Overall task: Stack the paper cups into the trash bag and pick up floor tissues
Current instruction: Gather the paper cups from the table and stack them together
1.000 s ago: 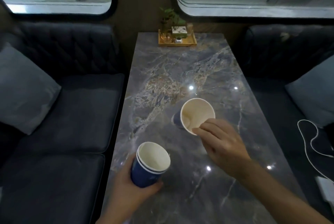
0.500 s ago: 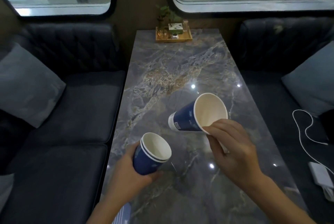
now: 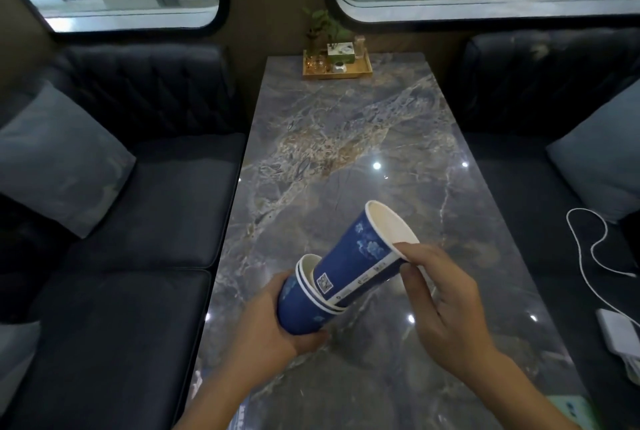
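Observation:
My left hand [image 3: 273, 322] grips a nested stack of blue paper cups [image 3: 301, 305] by the base, tilted with the white rims facing right. My right hand [image 3: 436, 294] pinches the rim of another blue paper cup [image 3: 363, 253] with white lining. That cup's bottom end sits partly inside the mouth of the stack, and its open end points up and to the right. Both hands hover over the near part of the marble table [image 3: 346, 138]. No trash bag or floor tissues are in view.
A wooden tray [image 3: 337, 69] with a small plant and bottles stands at the table's far end. Dark sofas with grey cushions [image 3: 59, 162] flank the table. A white cable [image 3: 588, 249] and charger lie on the right seat. A green object [image 3: 571, 410] lies at the table's near right corner.
My right hand lifted the single cup off the table, swung its bottom toward the left hand's stack, and its base has entered the stack's mouth. The left hand tilted the stack rightward.

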